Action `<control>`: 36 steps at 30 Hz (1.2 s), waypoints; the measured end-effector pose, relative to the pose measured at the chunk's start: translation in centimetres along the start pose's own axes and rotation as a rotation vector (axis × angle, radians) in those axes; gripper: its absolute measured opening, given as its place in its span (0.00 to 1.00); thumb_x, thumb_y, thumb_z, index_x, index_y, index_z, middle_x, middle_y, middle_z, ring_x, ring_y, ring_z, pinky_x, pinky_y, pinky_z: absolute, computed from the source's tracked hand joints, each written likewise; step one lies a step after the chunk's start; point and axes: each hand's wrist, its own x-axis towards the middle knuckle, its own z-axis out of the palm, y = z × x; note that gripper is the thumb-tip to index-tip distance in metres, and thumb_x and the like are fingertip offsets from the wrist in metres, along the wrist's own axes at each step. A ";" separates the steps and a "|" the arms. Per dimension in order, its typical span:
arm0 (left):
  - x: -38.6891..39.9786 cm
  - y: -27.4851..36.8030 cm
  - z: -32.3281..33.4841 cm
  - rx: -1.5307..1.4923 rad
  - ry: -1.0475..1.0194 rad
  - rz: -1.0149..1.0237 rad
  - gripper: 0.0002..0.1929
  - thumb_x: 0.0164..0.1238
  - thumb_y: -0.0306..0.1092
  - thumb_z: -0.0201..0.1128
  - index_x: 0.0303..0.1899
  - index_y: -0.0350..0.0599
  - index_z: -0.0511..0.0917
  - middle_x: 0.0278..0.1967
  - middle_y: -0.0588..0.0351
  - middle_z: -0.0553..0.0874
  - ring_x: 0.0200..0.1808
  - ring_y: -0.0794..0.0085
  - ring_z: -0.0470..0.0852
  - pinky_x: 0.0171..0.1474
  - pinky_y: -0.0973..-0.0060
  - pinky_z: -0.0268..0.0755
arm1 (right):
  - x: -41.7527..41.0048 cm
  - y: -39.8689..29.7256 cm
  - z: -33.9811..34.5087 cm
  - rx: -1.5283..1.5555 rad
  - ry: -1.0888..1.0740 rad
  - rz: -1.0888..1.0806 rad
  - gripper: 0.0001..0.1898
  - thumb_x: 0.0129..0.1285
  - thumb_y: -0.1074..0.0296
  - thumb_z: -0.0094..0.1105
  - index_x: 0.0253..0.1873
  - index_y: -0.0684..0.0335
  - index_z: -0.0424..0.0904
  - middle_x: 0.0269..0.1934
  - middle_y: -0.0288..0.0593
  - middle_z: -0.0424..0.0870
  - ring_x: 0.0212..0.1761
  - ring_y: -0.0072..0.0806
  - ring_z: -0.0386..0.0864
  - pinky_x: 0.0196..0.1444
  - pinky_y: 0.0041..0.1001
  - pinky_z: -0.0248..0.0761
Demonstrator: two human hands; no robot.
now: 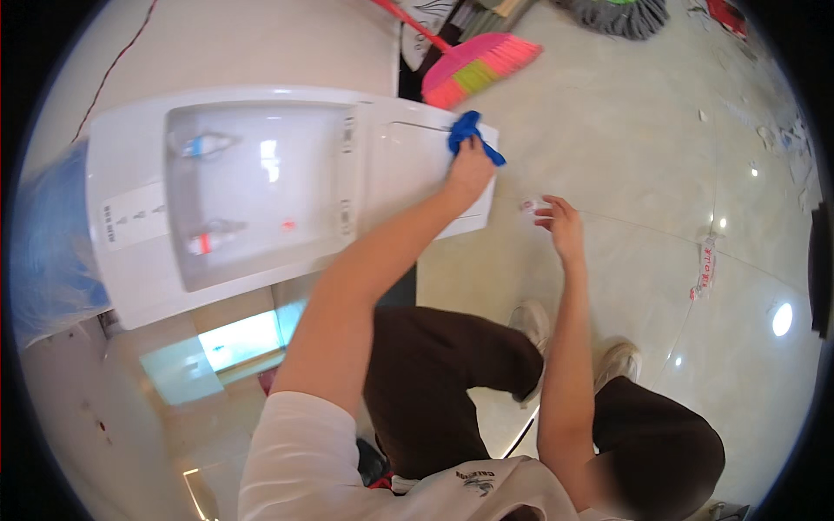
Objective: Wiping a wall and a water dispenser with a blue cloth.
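My left hand [469,172] grips a crumpled blue cloth [464,130] against the lower front panel of a white water dispenser [391,169]. The dispenser's recess holds a blue-marked tap [195,146] and a red-marked tap [205,243]. A large blue water bottle [52,241] in clear plastic sits at its left end in the picture. My right hand [561,225] is over the tiled floor with fingers apart and slightly curled. Close to its fingertips is a small clear plastic piece [529,206] with red print; whether they touch it I cannot tell.
A pink and yellow broom [479,68] lies beyond the dispenser's base. The grey mop head [619,16] is at the top edge. A printed plastic wrapper [705,267] and scraps [782,140] lie on the glossy floor [625,163]. My shoes [616,361] are below my hands.
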 end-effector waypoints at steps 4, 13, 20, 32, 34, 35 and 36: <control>-2.8 -2.9 -6.0 -1.080 -0.283 -0.328 0.13 0.68 0.42 0.63 0.46 0.48 0.86 0.42 0.47 0.89 0.49 0.59 0.85 0.49 0.53 0.72 | -8.2 -6.6 1.1 0.058 0.108 0.314 0.21 0.77 0.58 0.39 0.59 0.66 0.78 0.42 0.51 0.87 0.39 0.32 0.86 0.46 0.29 0.78; -22.8 -17.5 -30.8 -3.517 0.053 -0.209 0.20 0.79 0.36 0.53 0.68 0.55 0.64 0.64 0.59 0.74 0.65 0.67 0.75 0.65 0.59 0.70 | -27.4 -33.3 6.2 0.701 0.168 0.300 0.31 0.70 0.40 0.45 0.65 0.60 0.69 0.63 0.48 0.75 0.66 0.38 0.72 0.68 0.41 0.60; -31.7 -32.8 -39.6 -3.211 -0.025 -0.266 0.21 0.69 0.33 0.53 0.62 0.44 0.72 0.54 0.58 0.80 0.56 0.75 0.77 0.62 0.69 0.67 | -31.4 -53.6 17.4 0.457 -0.016 0.304 0.28 0.61 0.68 0.69 0.66 0.62 0.69 0.60 0.41 0.76 0.64 0.31 0.73 0.66 0.35 0.66; -23.2 -46.7 -30.6 -1.154 0.029 -1.024 0.28 0.59 0.36 0.64 0.59 0.31 0.73 0.65 0.34 0.69 0.69 0.41 0.63 0.71 0.50 0.55 | -7.2 -55.3 21.5 -1.144 -0.043 0.133 0.29 0.56 0.46 0.69 0.44 0.73 0.84 0.40 0.61 0.87 0.45 0.49 0.86 0.48 0.39 0.76; -21.1 -46.7 -28.5 -1.097 -0.100 -1.066 0.29 0.59 0.35 0.62 0.59 0.24 0.71 0.65 0.32 0.68 0.72 0.40 0.58 0.75 0.49 0.47 | -0.9 -53.2 25.1 -1.152 -0.230 0.152 0.28 0.56 0.45 0.68 0.43 0.72 0.83 0.40 0.65 0.85 0.47 0.52 0.85 0.48 0.43 0.76; -23.3 -46.2 -27.7 -1.079 -0.188 -1.073 0.29 0.59 0.35 0.62 0.59 0.24 0.71 0.65 0.32 0.68 0.72 0.40 0.58 0.75 0.49 0.47 | -0.8 -53.6 31.1 -1.196 -0.410 0.296 0.27 0.56 0.46 0.68 0.43 0.71 0.83 0.40 0.66 0.85 0.47 0.53 0.84 0.48 0.44 0.76; -22.3 -46.7 -27.2 -1.124 -0.183 -1.095 0.30 0.60 0.36 0.61 0.61 0.24 0.69 0.66 0.31 0.66 0.72 0.40 0.57 0.75 0.48 0.46 | 1.1 -52.4 32.7 -1.171 -0.474 0.213 0.26 0.57 0.47 0.68 0.43 0.71 0.83 0.41 0.66 0.84 0.48 0.53 0.84 0.48 0.44 0.75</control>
